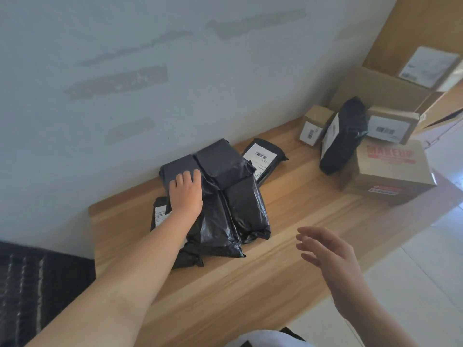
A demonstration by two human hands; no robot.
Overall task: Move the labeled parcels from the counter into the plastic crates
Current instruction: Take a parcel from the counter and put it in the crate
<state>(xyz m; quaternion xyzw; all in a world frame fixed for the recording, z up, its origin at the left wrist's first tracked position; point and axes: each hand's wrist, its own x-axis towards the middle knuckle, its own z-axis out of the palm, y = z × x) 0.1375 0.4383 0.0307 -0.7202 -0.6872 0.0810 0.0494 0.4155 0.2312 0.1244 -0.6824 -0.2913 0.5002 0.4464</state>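
Note:
A pile of several black plastic mailer parcels [235, 191] lies on the wooden counter [288, 246] near the wall. My left hand [186, 194] rests on top of the left parcel of the pile, fingers curved over its far end. A labeled black parcel [263, 157] lies flat behind the pile. Lower right, my right hand [325, 254] hovers over the counter with fingers spread, holding nothing. Another black parcel [342, 139] leans against boxes at the right. A dark crate [37, 289] shows at the lower left edge.
Cardboard boxes stand at the counter's right end: a "MAKEUP" box [390, 169], a small labeled box [313, 126], another labeled box [390, 123], with larger cartons [426, 66] behind. A pale wall runs along the back. White tiled floor lies beyond the counter's right edge.

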